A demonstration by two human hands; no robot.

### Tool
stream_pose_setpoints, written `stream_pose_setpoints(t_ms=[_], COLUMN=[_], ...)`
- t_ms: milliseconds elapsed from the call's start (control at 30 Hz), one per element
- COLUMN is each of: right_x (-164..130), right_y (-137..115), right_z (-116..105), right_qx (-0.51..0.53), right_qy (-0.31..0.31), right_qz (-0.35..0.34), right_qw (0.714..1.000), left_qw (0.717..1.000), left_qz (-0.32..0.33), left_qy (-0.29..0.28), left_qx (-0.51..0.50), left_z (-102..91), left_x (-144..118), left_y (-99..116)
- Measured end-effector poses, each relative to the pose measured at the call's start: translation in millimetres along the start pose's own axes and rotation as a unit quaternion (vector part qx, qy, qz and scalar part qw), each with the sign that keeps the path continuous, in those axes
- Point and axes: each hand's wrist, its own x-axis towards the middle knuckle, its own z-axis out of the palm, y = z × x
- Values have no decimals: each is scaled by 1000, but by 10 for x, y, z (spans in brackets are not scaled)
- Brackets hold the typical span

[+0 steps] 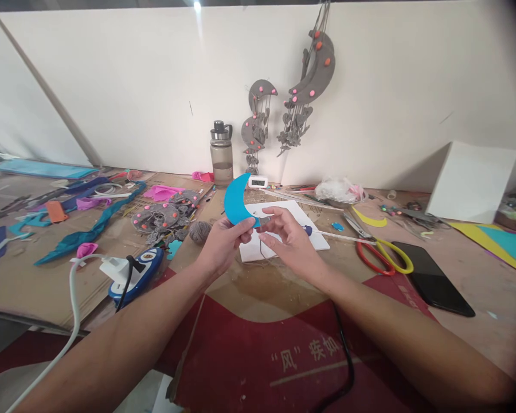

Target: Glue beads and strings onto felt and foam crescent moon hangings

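Red printed sheet [284,344] nearest; cluttered cardboard worktop [477,275]; white wall [155,86].

Bright blue crescent [237,201], white sheet [284,232] behind it, red-and-yellow-handled scissors [382,255] right of it, grey crescents with pink dots [313,69] above

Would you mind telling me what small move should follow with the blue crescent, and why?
Probably bring the right hand closer to the blue crescent. The left hand pinches its lower tip, and the right hand's fingertips hold something small and grey, hard to identify, beside that tip.
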Motion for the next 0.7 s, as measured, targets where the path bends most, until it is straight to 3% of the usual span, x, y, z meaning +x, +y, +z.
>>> stream_pose_setpoints(t_ms=[167,367,533,700], right_x=[57,62,8,-15], right_y=[50,42,-55,-23], right_z=[-12,-79,-103,-85], right_qx=[19,-81,-269,-340], right_qy=[-1,74,114,96], right_qz=[18,-53,-195,-249], right_qw=[1000,993,936,902], left_qw=[999,995,990,990], left_qz=[-19,28,66,72], left_qy=[-39,-26,18,55], left_qx=[-1,91,126,108], left_z=[-27,-42,-46,-69], left_x=[13,0,6,36], left_y=[-20,-27,-36,-42])
